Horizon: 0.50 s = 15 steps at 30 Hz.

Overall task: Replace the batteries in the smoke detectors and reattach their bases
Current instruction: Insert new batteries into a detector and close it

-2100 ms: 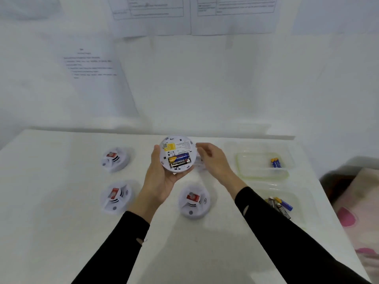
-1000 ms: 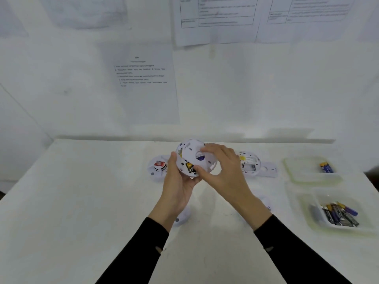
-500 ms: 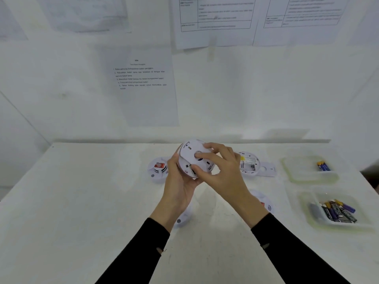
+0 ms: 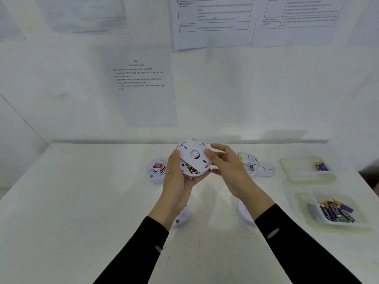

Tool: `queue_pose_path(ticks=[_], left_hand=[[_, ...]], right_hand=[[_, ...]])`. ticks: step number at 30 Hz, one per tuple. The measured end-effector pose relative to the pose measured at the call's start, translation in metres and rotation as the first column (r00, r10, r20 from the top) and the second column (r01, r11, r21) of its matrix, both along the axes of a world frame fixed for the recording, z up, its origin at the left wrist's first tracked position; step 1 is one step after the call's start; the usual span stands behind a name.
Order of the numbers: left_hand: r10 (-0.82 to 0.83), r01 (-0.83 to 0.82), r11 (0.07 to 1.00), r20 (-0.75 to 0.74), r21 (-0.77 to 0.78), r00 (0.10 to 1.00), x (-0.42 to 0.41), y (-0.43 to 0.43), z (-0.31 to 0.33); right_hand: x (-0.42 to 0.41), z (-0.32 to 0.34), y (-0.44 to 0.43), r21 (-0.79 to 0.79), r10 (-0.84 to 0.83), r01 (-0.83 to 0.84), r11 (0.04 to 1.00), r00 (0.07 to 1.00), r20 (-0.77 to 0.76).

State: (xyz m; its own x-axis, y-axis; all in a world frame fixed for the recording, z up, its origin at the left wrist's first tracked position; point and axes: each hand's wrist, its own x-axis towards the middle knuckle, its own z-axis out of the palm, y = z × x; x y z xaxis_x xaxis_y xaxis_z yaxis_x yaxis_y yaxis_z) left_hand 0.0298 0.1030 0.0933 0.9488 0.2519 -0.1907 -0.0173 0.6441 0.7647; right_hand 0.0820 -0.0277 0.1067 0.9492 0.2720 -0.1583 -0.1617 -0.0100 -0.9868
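Base-reattaching step: the left grip [image 4: 178, 177] clasps the smoke detector [image 4: 195, 172], its base [image 4: 192, 154] askew on top, pinched at the rim by the right grip [image 4: 225, 162] alongside; next it probably needs seating flush, then twisting.

Near-left detector [image 4: 182, 219]: mostly behind left forearm [image 4: 174, 201].
Near-right detector [image 4: 244, 214]: mostly behind right forearm [image 4: 253, 198].
Wall sheets [image 4: 213, 19]: cut by top edge; print unreadable.
Tray batteries [image 4: 336, 212]: labels blurred.

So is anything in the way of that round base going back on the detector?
Nothing visible. The base lies on the detector in the left hand, askew, batteries showing below; the right hand pinches its edge.
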Motion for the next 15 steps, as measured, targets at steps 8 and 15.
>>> queue_pose_path(ticks=[8, 15], left_hand=[[0.013, -0.013, 0.999, 0.0, 0.031, 1.0, 0.0022, 0.0023, -0.0009], [0.033, -0.035, 0.999, 0.03, 0.042, 0.999, 0.008, 0.005, -0.0058]], right_hand=[[-0.0016, 0.0031, 0.001, 0.206, 0.085, -0.051, 0.977, 0.983, -0.16], [0.0051, 0.0029, -0.0027, 0.303, 0.183, -0.087, 0.949, 0.934, -0.305]])
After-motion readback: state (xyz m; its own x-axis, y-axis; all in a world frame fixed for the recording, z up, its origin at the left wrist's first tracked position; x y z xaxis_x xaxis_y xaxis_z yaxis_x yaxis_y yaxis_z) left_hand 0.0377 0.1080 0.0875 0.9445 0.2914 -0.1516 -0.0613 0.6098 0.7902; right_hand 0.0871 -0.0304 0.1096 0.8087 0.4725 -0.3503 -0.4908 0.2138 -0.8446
